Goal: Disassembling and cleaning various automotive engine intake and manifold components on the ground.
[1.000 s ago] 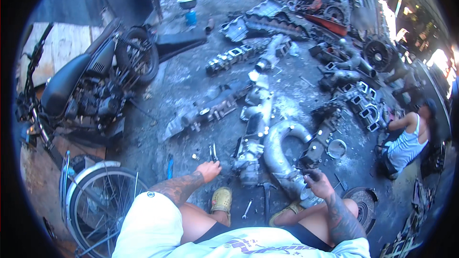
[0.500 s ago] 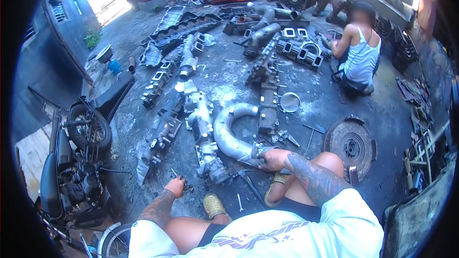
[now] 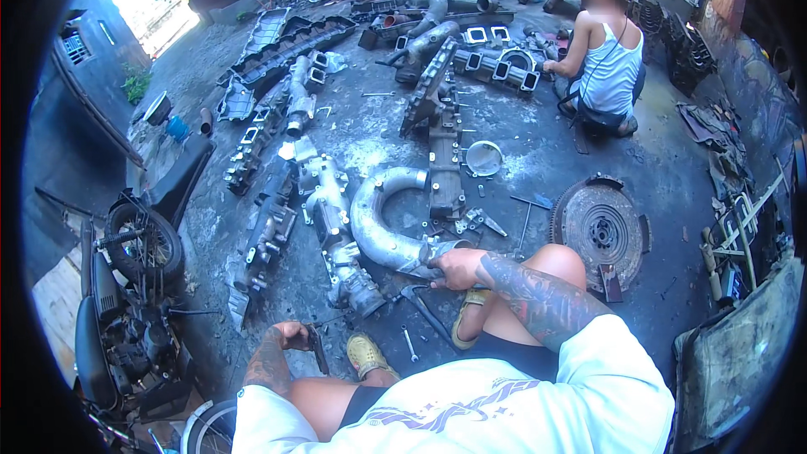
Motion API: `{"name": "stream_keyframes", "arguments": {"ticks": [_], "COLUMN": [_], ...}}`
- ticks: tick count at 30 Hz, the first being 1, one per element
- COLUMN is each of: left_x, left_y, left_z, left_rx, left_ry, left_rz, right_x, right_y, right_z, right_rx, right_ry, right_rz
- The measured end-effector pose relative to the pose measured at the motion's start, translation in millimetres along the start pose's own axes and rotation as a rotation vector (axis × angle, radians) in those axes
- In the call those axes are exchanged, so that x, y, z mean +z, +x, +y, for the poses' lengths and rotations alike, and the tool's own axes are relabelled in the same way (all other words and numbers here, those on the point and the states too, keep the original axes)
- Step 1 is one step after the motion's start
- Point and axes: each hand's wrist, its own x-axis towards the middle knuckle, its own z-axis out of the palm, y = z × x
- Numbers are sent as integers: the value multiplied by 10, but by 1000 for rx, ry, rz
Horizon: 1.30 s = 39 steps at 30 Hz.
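My right hand point(image 3: 458, 269) is closed on the near end of a U-shaped silver metal pipe point(image 3: 374, 223) lying on the ground. Low on the left, by my knee, my left hand point(image 3: 294, 335) is closed around a dark elongated object point(image 3: 319, 351) whose kind I cannot make out. Just left of the pipe lies a long cast metal manifold point(image 3: 328, 206). Between my feet are a hammer point(image 3: 427, 311) with a dark handle and a small silver wrench point(image 3: 410, 343). A round, toothed flywheel point(image 3: 601, 231) lies flat beyond my right knee.
A motorcycle point(image 3: 126, 311) stands at the left. Ahead lie a long dark metal casting point(image 3: 445, 164), a round ring-like part point(image 3: 484, 158) and several other engine parts. A co-worker in a white tank top point(image 3: 609, 76) crouches at the far right. Metal scrap point(image 3: 740, 235) lines the right side.
My left hand has moved back toward my body with the object in it, which now shows as a longer dark shape. My right hand still holds the pipe end. The view has shifted slightly.
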Motion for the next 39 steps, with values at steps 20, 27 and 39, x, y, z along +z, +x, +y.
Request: {"name": "stream_keyframes", "arguments": {"ticks": [20, 27, 39], "left_x": [802, 842, 1033], "left_y": [234, 339, -187], "left_z": [69, 272, 19], "left_rx": [162, 212, 1178], "left_ry": [222, 266, 457], "left_rz": [854, 826, 847], "right_x": [2218, 3331, 2904], "right_y": [1497, 2037, 1774], "right_z": [-1430, -1774, -1831], "right_rx": [150, 257, 260], "right_ry": [836, 1109, 961], "right_rz": [-404, -389, -272]}}
